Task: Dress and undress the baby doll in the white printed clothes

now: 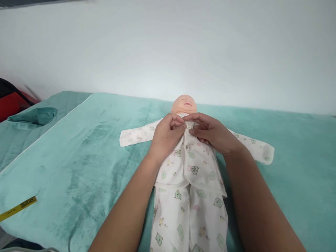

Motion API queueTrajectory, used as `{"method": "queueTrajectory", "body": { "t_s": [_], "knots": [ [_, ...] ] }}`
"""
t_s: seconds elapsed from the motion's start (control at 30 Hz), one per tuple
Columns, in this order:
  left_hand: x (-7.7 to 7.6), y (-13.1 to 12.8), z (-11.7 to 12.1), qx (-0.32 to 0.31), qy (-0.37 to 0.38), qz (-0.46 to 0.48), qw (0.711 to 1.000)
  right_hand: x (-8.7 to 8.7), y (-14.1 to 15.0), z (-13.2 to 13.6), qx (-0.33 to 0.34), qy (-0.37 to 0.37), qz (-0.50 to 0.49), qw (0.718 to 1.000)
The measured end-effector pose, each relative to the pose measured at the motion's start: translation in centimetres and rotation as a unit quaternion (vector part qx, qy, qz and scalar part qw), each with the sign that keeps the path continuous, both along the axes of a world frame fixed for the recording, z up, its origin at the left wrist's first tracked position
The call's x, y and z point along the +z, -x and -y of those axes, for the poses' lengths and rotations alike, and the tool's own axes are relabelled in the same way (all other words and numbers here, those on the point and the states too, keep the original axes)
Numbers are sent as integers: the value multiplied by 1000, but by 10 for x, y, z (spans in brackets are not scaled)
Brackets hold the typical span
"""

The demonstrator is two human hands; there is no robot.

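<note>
A baby doll [184, 103] lies on its back on a teal blanket [86, 154], head toward the wall, arms spread. It wears a white printed top [195, 164] and matching trousers [189, 220]. My left hand [168, 134] and my right hand [212, 133] meet at the top's neckline on the doll's chest. Both are closed in a pinch on the fabric edges near the collar. The fingertips nearly touch each other.
A yellow tape measure [18, 208] lies at the blanket's left front edge. A folded teal cloth [34, 115] sits at the far left, with a red and black object [10, 101] behind it. A plain white wall stands behind the bed.
</note>
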State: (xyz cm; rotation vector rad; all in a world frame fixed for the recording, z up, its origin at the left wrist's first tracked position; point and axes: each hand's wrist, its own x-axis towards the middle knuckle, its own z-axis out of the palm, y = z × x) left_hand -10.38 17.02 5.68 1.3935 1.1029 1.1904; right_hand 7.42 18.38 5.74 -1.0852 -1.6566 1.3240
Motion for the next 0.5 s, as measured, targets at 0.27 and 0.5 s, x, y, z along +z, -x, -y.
{"method": "queueTrajectory", "body": {
  "t_s": [0.27, 0.5],
  "knots": [
    [-3, -1, -1, 66, -76, -125, 987, 3, 4, 1, -6, -2, -22, 1000],
    [-6, 1, -3, 61, -112, -135, 983, 3, 6, -1, -18, 2, -20, 1000]
  ]
}}
